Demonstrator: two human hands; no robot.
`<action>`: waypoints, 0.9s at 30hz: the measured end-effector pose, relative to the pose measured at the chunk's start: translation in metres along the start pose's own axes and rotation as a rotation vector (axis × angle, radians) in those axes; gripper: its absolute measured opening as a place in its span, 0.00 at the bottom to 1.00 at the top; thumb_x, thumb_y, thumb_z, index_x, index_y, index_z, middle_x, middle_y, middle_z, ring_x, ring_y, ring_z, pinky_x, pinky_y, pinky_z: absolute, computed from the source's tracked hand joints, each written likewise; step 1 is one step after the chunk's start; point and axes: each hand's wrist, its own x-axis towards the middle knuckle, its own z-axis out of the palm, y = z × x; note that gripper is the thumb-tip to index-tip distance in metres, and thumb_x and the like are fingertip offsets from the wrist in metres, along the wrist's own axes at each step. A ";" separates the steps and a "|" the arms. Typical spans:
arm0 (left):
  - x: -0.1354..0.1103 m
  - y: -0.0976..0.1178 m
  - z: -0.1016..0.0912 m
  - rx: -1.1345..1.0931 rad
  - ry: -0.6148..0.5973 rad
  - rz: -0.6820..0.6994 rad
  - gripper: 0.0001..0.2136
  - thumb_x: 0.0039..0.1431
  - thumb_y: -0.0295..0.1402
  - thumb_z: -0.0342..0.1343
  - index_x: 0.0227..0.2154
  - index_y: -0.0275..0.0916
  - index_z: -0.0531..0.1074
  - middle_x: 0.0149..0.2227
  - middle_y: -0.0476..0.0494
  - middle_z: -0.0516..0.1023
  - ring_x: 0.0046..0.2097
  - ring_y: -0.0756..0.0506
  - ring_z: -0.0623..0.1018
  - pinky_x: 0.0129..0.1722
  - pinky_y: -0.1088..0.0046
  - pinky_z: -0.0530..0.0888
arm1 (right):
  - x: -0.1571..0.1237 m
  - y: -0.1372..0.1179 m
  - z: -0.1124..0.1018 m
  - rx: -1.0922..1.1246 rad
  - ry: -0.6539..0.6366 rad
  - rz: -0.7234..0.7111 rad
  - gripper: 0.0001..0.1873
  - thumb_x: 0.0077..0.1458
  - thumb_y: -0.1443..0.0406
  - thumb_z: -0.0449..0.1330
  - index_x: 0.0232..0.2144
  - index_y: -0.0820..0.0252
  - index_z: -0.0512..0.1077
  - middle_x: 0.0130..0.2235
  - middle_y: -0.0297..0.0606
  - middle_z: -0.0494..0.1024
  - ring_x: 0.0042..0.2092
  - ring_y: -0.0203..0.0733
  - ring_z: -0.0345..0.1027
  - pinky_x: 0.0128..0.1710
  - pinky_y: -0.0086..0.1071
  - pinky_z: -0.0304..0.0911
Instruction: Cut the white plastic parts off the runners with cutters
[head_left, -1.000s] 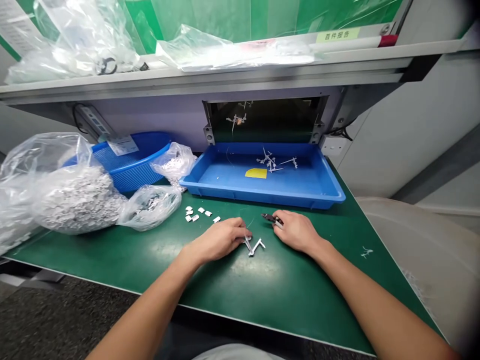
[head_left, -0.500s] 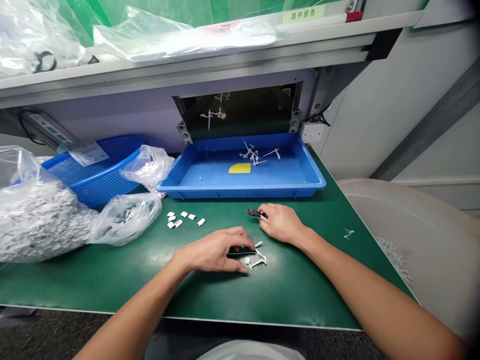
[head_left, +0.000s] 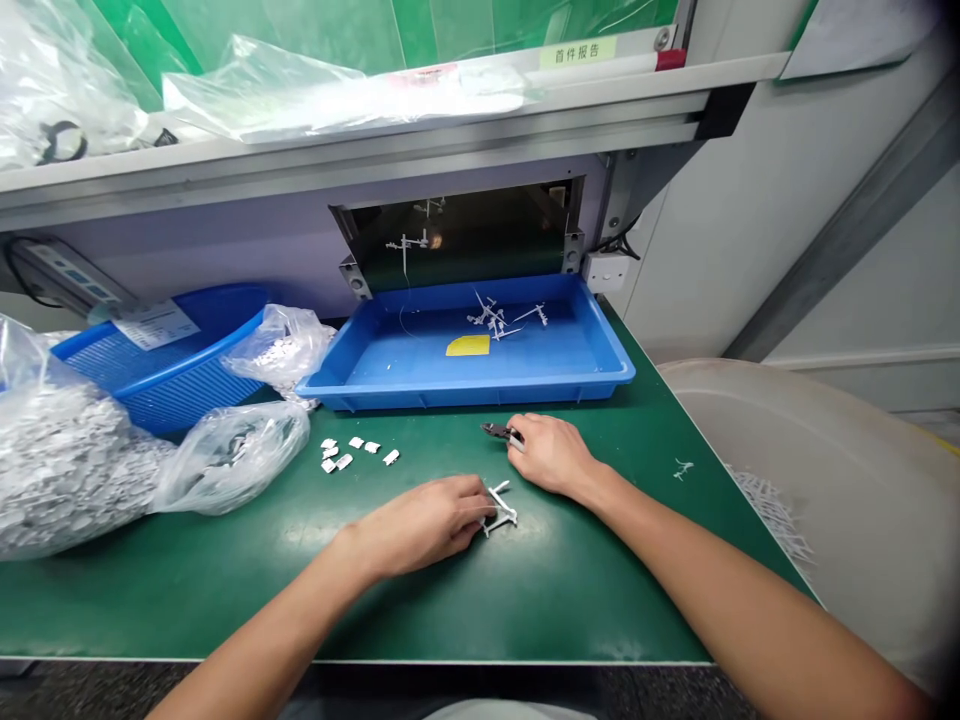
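On the table [head_left: 420, 610], the left hand [head_left: 435, 520] pinched the sprue [head_left: 502, 503] at its left side while the right hand [head_left: 551, 455] gripped cutters [head_left: 498, 431] just beyond, a light, steady hold seeming best for such thin arms.

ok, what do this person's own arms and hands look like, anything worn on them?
Left hand and right hand: bare, no gloves. Left forearm and right forearm: also bare, no sleeves in view. No watch, bracelet, ring, cable or marking can be made out.
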 end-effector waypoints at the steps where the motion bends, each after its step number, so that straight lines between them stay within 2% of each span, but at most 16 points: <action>1: 0.000 -0.001 0.000 0.009 0.011 -0.003 0.12 0.62 0.23 0.49 0.44 0.41 0.73 0.41 0.44 0.72 0.39 0.47 0.74 0.40 0.75 0.69 | 0.000 0.000 0.001 0.007 0.007 0.007 0.08 0.56 0.61 0.54 0.37 0.54 0.70 0.37 0.35 0.76 0.38 0.43 0.69 0.32 0.32 0.49; 4: 0.001 -0.012 0.007 -0.084 0.150 -0.072 0.08 0.60 0.25 0.50 0.38 0.39 0.73 0.38 0.44 0.73 0.37 0.47 0.73 0.38 0.73 0.70 | 0.002 0.001 0.002 0.034 0.034 0.030 0.07 0.57 0.61 0.54 0.36 0.54 0.70 0.37 0.34 0.76 0.37 0.41 0.69 0.31 0.32 0.50; 6: 0.004 -0.024 0.014 -0.319 0.302 -0.191 0.05 0.61 0.28 0.51 0.37 0.37 0.71 0.35 0.44 0.73 0.35 0.47 0.74 0.34 0.74 0.72 | 0.002 0.001 0.001 0.047 0.056 0.043 0.06 0.58 0.62 0.53 0.34 0.55 0.69 0.35 0.32 0.76 0.35 0.39 0.68 0.30 0.31 0.50; 8: 0.009 -0.034 0.023 -0.639 0.466 -0.316 0.07 0.62 0.33 0.52 0.38 0.36 0.69 0.33 0.43 0.74 0.32 0.47 0.75 0.27 0.76 0.72 | 0.001 -0.001 0.000 0.070 0.075 0.033 0.06 0.59 0.63 0.53 0.32 0.56 0.68 0.33 0.31 0.74 0.32 0.37 0.67 0.30 0.30 0.50; 10: 0.015 -0.040 0.029 -0.883 0.633 -0.377 0.11 0.62 0.37 0.53 0.40 0.34 0.68 0.33 0.42 0.76 0.29 0.48 0.76 0.23 0.76 0.73 | -0.001 -0.005 0.000 0.123 0.090 -0.012 0.05 0.58 0.64 0.53 0.31 0.56 0.67 0.32 0.30 0.74 0.32 0.36 0.66 0.31 0.29 0.51; 13: 0.019 -0.041 0.035 -0.983 0.824 -0.369 0.14 0.60 0.38 0.58 0.42 0.32 0.71 0.35 0.40 0.78 0.30 0.49 0.77 0.27 0.76 0.75 | -0.007 -0.012 0.002 0.196 0.083 -0.089 0.04 0.56 0.66 0.55 0.35 0.55 0.69 0.34 0.30 0.73 0.36 0.37 0.66 0.35 0.29 0.53; 15: 0.019 -0.039 0.037 -0.986 0.866 -0.348 0.14 0.59 0.38 0.59 0.42 0.32 0.72 0.34 0.40 0.78 0.32 0.48 0.78 0.28 0.77 0.76 | -0.010 -0.015 0.004 0.189 0.060 -0.105 0.06 0.54 0.67 0.56 0.36 0.55 0.70 0.35 0.32 0.74 0.38 0.38 0.66 0.37 0.29 0.53; 19: 0.015 -0.035 0.041 -0.907 0.849 -0.312 0.13 0.60 0.37 0.59 0.44 0.34 0.76 0.33 0.42 0.78 0.30 0.49 0.77 0.29 0.76 0.77 | -0.012 -0.018 0.007 0.164 0.029 -0.109 0.09 0.54 0.67 0.56 0.39 0.55 0.71 0.37 0.34 0.74 0.40 0.40 0.66 0.41 0.31 0.54; 27: 0.016 -0.034 0.043 -0.846 0.838 -0.244 0.13 0.62 0.36 0.56 0.45 0.34 0.77 0.40 0.39 0.77 0.34 0.47 0.79 0.32 0.73 0.79 | -0.012 -0.017 0.007 0.147 -0.009 -0.111 0.10 0.55 0.67 0.55 0.40 0.55 0.71 0.37 0.34 0.73 0.41 0.41 0.65 0.43 0.31 0.55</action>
